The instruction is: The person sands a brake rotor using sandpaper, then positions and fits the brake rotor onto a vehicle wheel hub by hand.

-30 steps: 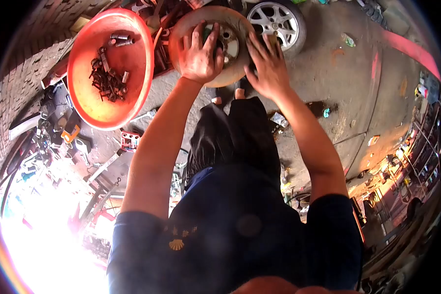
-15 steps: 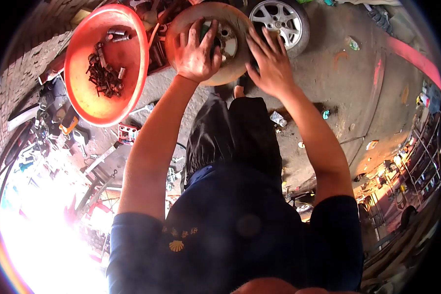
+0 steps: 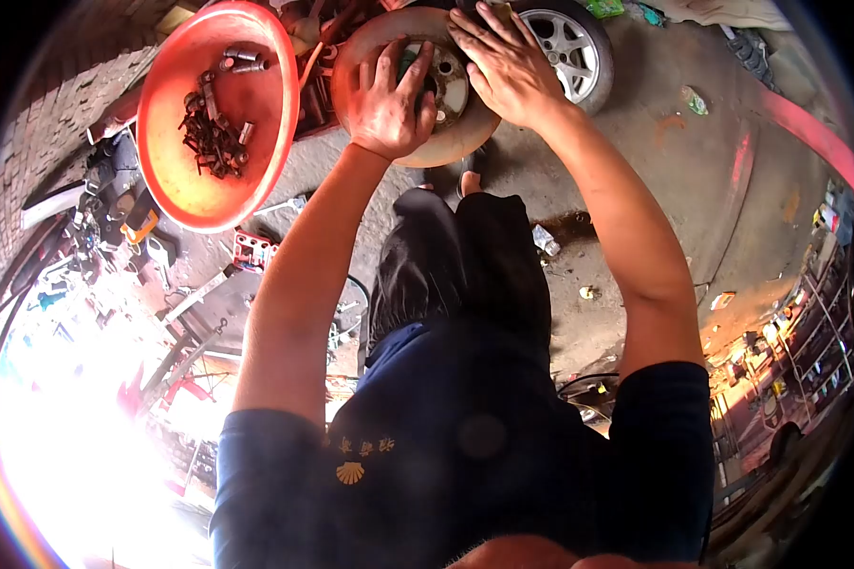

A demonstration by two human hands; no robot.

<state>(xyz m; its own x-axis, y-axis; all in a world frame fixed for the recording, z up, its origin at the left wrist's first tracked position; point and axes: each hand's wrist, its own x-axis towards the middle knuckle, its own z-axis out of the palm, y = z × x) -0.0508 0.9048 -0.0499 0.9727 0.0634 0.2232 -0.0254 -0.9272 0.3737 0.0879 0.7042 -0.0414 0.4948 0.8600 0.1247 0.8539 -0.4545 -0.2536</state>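
Observation:
A round, dusty brown wheel-like disc [image 3: 460, 140] with a pale metal centre and holes stands before my legs at the top; I cannot tell whether it is a tyred wheel or a brake disc. My left hand [image 3: 396, 112] lies on its face, fingers spread near the centre. Against its upper right edge rests my right hand [image 3: 509, 68], fingers stretched out flat. Neither hand is wrapped around anything. To the left, a red plastic basin [image 3: 166, 100] holds a heap of dark bolts [image 3: 211, 137] and a few metal sockets [image 3: 245, 63].
A silver alloy wheel with a tyre [image 3: 584, 62] lies just right of the disc. Tools and a red socket case [image 3: 252, 250] sit on the left floor. Litter, including a crumpled wrapper [image 3: 546, 239], dots the concrete. A cluttered rack [image 3: 816, 351] stands at far right.
My right hand has shifted up and left along the disc's edge. My left hand stays on its face. The whole view has moved slightly.

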